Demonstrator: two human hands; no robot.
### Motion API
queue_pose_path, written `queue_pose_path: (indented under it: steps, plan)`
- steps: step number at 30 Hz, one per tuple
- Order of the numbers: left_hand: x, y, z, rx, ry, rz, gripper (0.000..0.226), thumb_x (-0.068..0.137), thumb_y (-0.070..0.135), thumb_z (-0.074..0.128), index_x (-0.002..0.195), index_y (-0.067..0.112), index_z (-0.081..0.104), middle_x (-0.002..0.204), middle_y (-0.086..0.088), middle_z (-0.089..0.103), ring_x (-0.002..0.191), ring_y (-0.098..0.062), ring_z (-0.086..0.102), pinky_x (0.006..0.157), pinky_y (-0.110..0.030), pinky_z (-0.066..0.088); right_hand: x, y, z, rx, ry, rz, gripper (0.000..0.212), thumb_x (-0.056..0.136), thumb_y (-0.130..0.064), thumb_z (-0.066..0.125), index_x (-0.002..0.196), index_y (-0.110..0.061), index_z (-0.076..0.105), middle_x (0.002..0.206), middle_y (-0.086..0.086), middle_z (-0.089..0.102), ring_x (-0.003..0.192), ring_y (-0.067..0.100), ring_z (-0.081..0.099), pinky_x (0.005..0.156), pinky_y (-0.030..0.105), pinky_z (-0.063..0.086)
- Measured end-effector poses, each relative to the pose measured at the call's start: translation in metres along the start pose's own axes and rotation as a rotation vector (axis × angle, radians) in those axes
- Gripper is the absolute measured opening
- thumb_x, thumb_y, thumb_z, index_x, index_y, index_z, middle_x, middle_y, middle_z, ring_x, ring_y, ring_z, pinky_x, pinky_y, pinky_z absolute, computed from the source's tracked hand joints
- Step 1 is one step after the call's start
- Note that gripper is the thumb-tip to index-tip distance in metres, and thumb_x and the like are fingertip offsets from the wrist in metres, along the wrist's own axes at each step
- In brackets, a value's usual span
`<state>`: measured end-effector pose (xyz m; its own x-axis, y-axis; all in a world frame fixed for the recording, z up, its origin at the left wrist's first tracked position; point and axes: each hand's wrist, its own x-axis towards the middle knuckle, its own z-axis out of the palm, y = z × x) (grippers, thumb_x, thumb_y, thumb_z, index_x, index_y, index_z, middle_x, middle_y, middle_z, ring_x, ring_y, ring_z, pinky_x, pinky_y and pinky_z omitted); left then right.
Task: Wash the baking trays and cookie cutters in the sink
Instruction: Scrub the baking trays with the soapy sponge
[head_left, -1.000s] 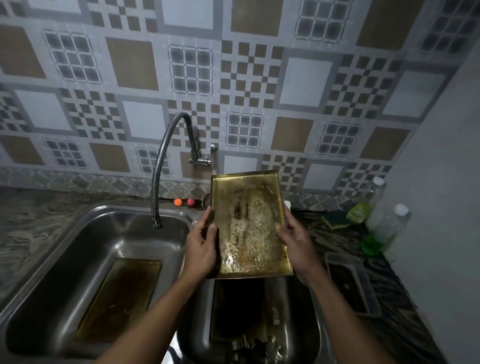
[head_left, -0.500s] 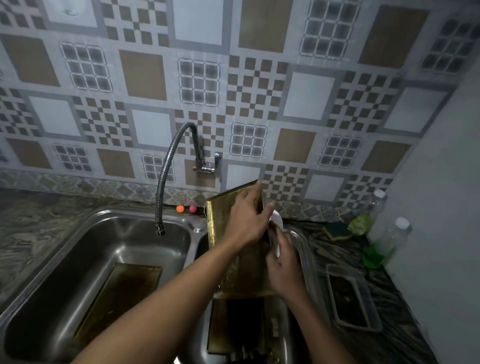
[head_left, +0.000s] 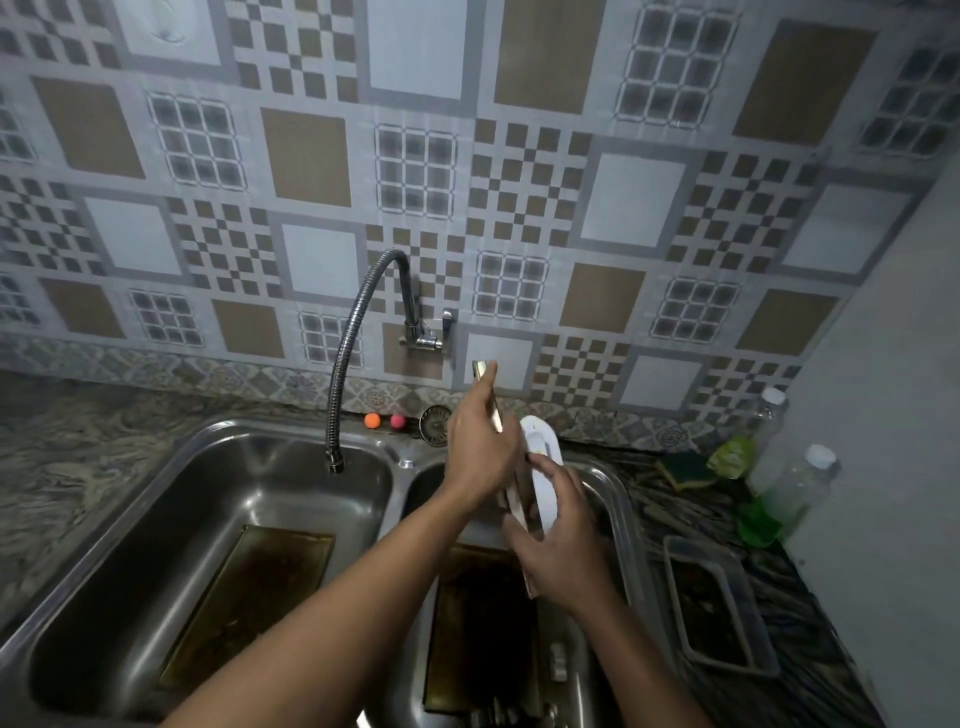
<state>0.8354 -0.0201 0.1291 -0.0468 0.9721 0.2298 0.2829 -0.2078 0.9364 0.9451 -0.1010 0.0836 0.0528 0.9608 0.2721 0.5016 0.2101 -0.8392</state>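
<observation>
We count four trays. The upright tray (head_left: 484, 373) is edge-on over the right basin (head_left: 613, 483), with our left hand (head_left: 480, 452) curled round its top edge. Our right hand (head_left: 563, 545) clasps one white scrubber (head_left: 540, 452) against it. A flat tray (head_left: 249, 597) lies in the roomy left basin (head_left: 156, 519) at nine o'clock, a second tray (head_left: 478, 623) lies beneath our hands, and a counter tray (head_left: 717, 608) sits at three o'clock.

Over the right basin of a double steel sink (head_left: 402, 461), the left hand (head_left: 480, 449) is gripping a gold baking tray (head_left: 482, 370), which is standing edge-on to the camera. The right hand (head_left: 563, 543) is holding a white oval plastic object (head_left: 540, 457) against the tray's right face. A second tray (head_left: 249, 597) is lying in the left basin, a third tray (head_left: 478, 629) in the right. The flexible faucet (head_left: 353, 353) is hanging over the left basin.
</observation>
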Motion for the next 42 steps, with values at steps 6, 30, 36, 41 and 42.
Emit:
queue_pose_path:
  steps: [6,30,36,41,42]
  plan:
    - [0.005,-0.036,-0.032,-0.311,0.01,-0.147,0.073,0.094,0.004,0.055,0.14,0.057,0.037,0.148,0.004,0.048,0.131,-0.017,0.051,0.106,-0.05,0.046,0.012,-0.004,-0.012,0.151,0.087,0.03,0.041,0.087,-0.01,0.071,0.12,-0.026,0.053,0.127,-0.001,0.056,0.1,0.007,0.061,0.069,0.01,0.048]
    - [-0.029,-0.048,-0.04,-0.707,0.01,-0.31,0.052,0.103,0.001,0.041,0.146,0.031,0.044,0.113,0.015,0.071,0.113,-0.015,0.066,0.099,-0.036,0.052,0.03,0.004,-0.009,-0.43,0.098,-0.05,0.062,0.095,-0.034,0.059,0.151,-0.025,0.034,0.14,-0.002,0.043,0.119,0.019,0.051,0.082,0.018,0.04]
    - [-0.031,-0.048,-0.027,-0.65,-0.041,-0.315,0.052,0.103,0.003,0.042,0.144,0.035,0.046,0.137,0.009,0.058,0.122,-0.014,0.059,0.1,-0.033,0.051,0.04,-0.017,0.017,-0.414,0.118,-0.084,0.065,0.093,-0.047,0.052,0.152,-0.03,0.028,0.132,-0.005,0.042,0.114,0.016,0.05,0.081,0.025,0.049]
    - [-0.031,-0.059,-0.038,-0.705,0.031,-0.328,0.052,0.103,0.002,0.04,0.141,0.036,0.047,0.133,0.01,0.061,0.113,-0.008,0.064,0.096,-0.032,0.053,0.019,-0.002,0.008,-0.396,0.063,-0.115,0.064,0.095,-0.04,0.055,0.152,-0.027,0.03,0.134,-0.003,0.045,0.115,0.017,0.051,0.085,0.021,0.042]
    - [-0.034,-0.059,-0.037,-0.706,-0.002,-0.316,0.051,0.103,0.003,0.041,0.141,0.036,0.047,0.137,0.005,0.06,0.121,-0.015,0.061,0.104,-0.039,0.048,0.026,0.003,0.003,-0.405,0.095,-0.046,0.063,0.095,-0.037,0.056,0.152,-0.026,0.031,0.137,0.0,0.045,0.116,0.018,0.052,0.083,0.02,0.04]
